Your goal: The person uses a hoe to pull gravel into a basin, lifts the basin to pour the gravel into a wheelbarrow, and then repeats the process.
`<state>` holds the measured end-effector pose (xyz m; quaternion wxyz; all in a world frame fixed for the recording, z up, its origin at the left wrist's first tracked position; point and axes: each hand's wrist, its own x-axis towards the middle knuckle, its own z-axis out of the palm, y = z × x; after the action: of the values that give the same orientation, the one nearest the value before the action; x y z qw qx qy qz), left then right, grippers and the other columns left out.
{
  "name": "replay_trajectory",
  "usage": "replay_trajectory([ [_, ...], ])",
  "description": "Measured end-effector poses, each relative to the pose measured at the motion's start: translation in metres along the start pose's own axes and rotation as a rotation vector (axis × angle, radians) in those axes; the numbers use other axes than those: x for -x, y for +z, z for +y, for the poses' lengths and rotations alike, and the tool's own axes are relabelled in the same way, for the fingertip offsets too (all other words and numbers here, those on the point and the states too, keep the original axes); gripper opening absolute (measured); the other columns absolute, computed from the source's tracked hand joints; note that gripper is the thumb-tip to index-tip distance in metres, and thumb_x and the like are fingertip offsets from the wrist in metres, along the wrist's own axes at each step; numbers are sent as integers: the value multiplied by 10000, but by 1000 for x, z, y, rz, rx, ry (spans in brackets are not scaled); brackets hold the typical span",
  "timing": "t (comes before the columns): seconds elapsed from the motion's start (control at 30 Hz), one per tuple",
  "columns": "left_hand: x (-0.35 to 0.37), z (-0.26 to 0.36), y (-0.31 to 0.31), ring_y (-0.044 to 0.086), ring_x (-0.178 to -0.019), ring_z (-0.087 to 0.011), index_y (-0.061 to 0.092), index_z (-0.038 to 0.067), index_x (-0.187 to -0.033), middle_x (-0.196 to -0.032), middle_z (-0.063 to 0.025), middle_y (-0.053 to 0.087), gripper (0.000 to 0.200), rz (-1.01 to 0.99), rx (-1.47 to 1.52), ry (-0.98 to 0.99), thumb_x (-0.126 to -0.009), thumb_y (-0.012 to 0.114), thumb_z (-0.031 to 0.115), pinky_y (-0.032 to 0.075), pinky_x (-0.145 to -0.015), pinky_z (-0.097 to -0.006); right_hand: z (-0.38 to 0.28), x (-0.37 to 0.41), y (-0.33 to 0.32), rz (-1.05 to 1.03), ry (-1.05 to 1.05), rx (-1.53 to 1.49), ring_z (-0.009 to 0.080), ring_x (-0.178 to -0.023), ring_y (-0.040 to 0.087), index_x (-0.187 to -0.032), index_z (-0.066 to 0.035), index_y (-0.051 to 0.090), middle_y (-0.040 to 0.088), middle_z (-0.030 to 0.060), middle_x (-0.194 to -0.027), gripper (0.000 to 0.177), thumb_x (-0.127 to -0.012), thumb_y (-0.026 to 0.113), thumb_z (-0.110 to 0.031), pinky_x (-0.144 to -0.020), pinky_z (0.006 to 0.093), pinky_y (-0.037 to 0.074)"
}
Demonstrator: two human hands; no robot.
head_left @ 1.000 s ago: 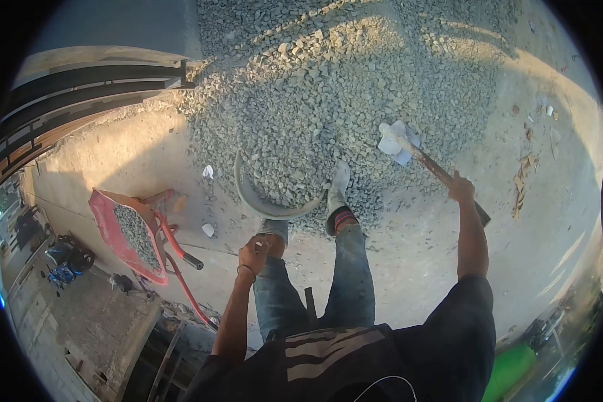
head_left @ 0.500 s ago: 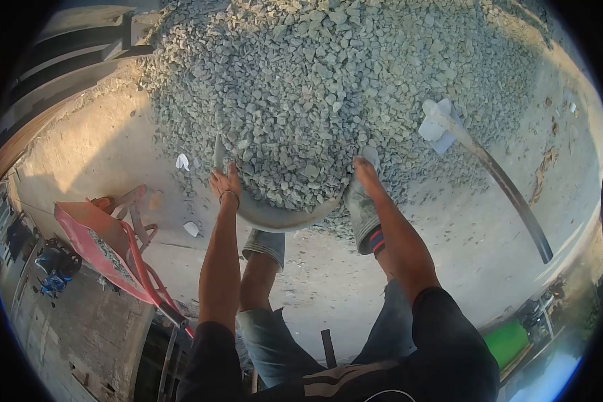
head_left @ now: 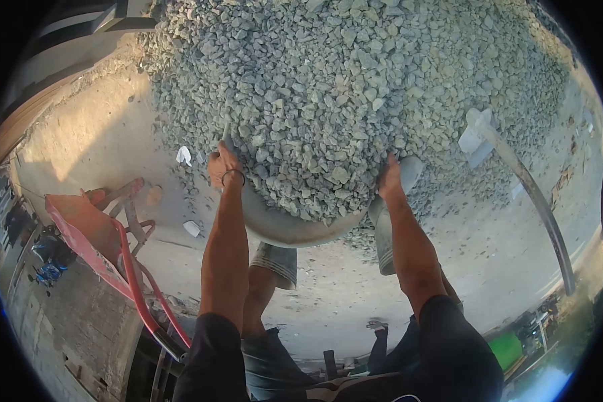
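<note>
Red wheelbarrow (head_left: pixel 87 224) on pale ground (head_left: pixel 124 151).
Two white scraps (head_left: pixel 191 228) lie near it; farther left is a blue-and-black motorbike (head_left: pixel 50 258). Dark metal bars (head_left: pixel 130 24) cross the upper left, and a green shape (head_left: pixel 506 350) shows at lower right.

Head-worn view, facing forward and down

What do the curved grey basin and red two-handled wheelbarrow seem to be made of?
Curved grey basin: matte, probably rubber or plastic, given its thick, dull wall. Red two-handled wheelbarrow: likely painted metal, judging by thin edges and tubular frame.
</note>
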<state>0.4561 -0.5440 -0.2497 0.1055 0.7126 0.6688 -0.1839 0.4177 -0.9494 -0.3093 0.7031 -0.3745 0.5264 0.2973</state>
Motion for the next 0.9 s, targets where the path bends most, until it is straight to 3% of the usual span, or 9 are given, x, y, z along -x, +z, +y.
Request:
replay_trajectory([
  [0.07,-25,4,-6,590,-1022,-354,658,36,-1099,-1096,-197,638,675,-253,161,63,-859,400,613,412,-871,-441,-2,7,14,-6,-37,-33,271,-1278,432,-1434,-59,330,431,98,-1421,657,-969,382,-520,-1067,420,340],
  [0.1,-53,-18,19,615,-784,-319,676,-13,-999,-852,-175,663,628,-179,302,277,-838,505,569,444,-732,-386,2,5,15,27,-71,-64,264,-1246,460,-1406,-45,373,460,97,-1390,661,-953,419,-523,-1044,411,359],
  [0.13,-47,-22,12,615,-784,-319,676,-13,-999,-852,-175,663,628,-171,294,282,-838,505,569,444,-732,-386,14,8,14,63,-86,-91,257,-1215,487,-1378,-30,416,489,96,-1359,665,-937,455,-526,-1022,401,378],
  [0.23,10,-36,-15,322,-560,-94,656,6,-700,-578,16,427,349,-268,817,278,-821,666,333,295,-560,-295,35,37,17,162,-123,-119,246,-1169,522,-1343,-3,463,524,98,-1318,663,-917,512,-508,-984,392,409],
  [0.5,108,-100,-108,278,-576,-54,495,72,-590,-587,68,351,363,-439,997,463,-878,630,247,210,-530,-269,11,195,4,172,-297,-267,243,-1046,607,-1253,12,537,582,104,-1232,530,-927,540,-405,-939,376,457],
  [0.63,178,-122,-200,271,-535,-43,487,119,-593,-578,82,343,392,-454,1004,551,-923,610,289,220,-494,-266,-40,355,14,115,-444,-188,264,-1091,591,-1235,18,526,594,131,-1205,477,-953,489,-364,-960,378,452],
  [0.7,192,-122,-231,255,-547,-36,428,126,-575,-574,84,338,436,-508,1125,432,-918,630,302,201,-495,-260,-71,417,-7,22,-549,180,258,-1169,547,-1287,27,492,550,132,-1292,486,-977,445,-344,-1002,394,421],
  [0.8,221,-144,-285,248,-555,-29,371,135,-554,-568,88,338,490,-540,1208,296,-908,660,313,186,-492,-251,-120,461,-4,-125,-485,81,256,-1180,538,-1290,26,486,551,135,-1285,490,-974,449,-347,-1003,397,419],
  [0.9,252,-136,-309,264,-548,-27,376,136,-549,-566,91,345,492,-525,1218,254,-895,679,309,196,-485,-244,-135,515,45,-57,-610,163,197,-996,565,-1104,2,564,590,85,-1085,345,-963,514,-309,-881,346,454],
])
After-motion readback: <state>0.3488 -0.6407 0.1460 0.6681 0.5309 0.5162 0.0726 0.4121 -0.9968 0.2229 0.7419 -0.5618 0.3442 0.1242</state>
